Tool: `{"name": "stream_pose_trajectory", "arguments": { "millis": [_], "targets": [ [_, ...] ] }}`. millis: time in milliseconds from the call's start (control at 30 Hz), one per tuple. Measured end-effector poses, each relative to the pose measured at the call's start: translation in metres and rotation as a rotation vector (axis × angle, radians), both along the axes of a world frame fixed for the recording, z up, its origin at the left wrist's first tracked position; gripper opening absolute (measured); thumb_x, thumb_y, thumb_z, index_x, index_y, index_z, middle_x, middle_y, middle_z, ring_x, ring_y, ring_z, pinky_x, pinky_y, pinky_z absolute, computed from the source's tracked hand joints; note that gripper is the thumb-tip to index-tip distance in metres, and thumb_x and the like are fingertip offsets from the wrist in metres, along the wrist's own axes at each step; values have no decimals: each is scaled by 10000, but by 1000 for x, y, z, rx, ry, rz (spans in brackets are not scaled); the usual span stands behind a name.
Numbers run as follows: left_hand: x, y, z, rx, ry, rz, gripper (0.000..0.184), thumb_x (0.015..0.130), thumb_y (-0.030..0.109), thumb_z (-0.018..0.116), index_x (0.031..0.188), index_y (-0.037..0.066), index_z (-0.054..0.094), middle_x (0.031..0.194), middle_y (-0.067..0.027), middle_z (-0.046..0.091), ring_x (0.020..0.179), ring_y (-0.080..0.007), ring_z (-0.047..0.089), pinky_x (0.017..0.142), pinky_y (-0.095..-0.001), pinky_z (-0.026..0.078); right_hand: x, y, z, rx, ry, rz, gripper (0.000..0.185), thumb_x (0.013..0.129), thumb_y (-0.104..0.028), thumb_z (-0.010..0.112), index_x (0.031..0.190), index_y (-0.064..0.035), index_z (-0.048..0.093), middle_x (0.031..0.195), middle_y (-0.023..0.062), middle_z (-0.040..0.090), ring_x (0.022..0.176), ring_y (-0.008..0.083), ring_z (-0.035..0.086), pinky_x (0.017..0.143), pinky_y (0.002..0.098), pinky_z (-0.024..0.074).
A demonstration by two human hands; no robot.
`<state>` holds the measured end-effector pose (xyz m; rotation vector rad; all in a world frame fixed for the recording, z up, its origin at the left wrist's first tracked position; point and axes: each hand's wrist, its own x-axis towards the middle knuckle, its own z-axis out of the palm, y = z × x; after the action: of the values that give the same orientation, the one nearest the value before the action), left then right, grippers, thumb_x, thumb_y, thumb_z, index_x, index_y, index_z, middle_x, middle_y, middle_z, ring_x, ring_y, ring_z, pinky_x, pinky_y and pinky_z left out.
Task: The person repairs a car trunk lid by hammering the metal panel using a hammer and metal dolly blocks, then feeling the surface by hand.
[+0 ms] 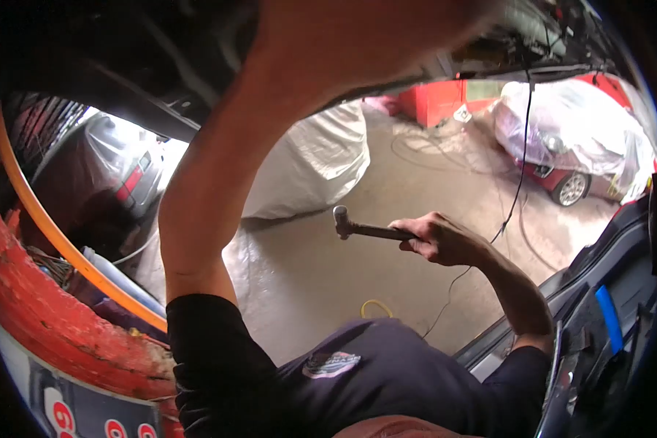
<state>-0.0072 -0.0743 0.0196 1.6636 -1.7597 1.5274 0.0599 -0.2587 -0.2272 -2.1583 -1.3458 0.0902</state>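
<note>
My right hand [436, 238] is closed around the handle of a hammer [365, 228], held out in front of my dark shirt. The hammer's metal head points left, and its grip end is hidden in my fist. It hangs in the air above the concrete floor, touching nothing. My left arm [226, 153] is raised across the left side and runs out at the top, large and blurred near the camera. The left hand itself lies beyond the top edge. Overhead, close to that arm, is the dark underside of a vehicle part [146, 66].
A red beam [58, 314] and an orange curved strip [66, 248] stand at the left. A white cover [314, 160] drapes something behind my arm. At the back right sits a plastic-wrapped red car [562, 139]. A thin black cable [522, 175] hangs down beside my right arm.
</note>
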Motion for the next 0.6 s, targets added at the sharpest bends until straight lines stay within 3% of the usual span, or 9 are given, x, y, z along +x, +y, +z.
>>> {"name": "stream_pose_trajectory", "arguments": {
  "millis": [67,100,233,400,467,567,600],
  "targets": [
    [0,-9,6,-25,-51,-3,281,978,327,430,981,68,538,662,-57,486,554,-185,481,599,-393,446,-7,-8,24,-57,-156,-43,299,883,-118,621,1167,-35,579,734,232,626,707,406,638,632,460,473],
    [1,-14,8,-37,-69,-7,280,977,325,431,981,67,538,663,-57,487,554,-185,482,599,-394,446,-7,-10,27,43,-257,-41,293,886,-135,620,1160,-41,581,736,222,631,706,397,643,620,466,477],
    [4,-24,12,-83,-111,-24,275,973,319,433,978,66,541,664,-59,491,555,-188,485,599,-395,447,-12,-13,49,-87,-188,-139,287,887,-159,626,1146,-44,581,732,224,634,702,397,649,625,472,489],
    [5,-29,14,-124,-123,-37,270,968,312,436,974,65,544,666,-62,495,555,-191,488,598,-396,449,-2,-26,65,-483,-373,-117,253,896,-193,637,1108,-64,588,674,215,619,660,413,641,619,485,496],
    [6,-32,14,-125,-126,-37,267,966,309,437,972,65,545,666,-62,497,556,-192,489,598,-396,449,2,-30,73,-458,-409,-109,252,909,-225,627,1110,-78,588,666,203,615,688,411,650,649,497,497],
    [5,-35,14,-139,-132,-39,264,963,305,439,970,64,547,667,-64,500,556,-194,491,598,-397,450,10,-21,115,-487,-379,-137,328,921,-272,633,1191,-90,598,667,160,640,655,319,656,657,453,487],
    [4,-36,15,-140,-139,-36,263,962,303,439,970,63,547,668,-64,500,556,-194,492,598,-397,450,9,-17,133,-462,-298,-124,289,940,-290,594,1142,-84,579,709,185,634,724,348,670,701,483,496]
  ]
}}
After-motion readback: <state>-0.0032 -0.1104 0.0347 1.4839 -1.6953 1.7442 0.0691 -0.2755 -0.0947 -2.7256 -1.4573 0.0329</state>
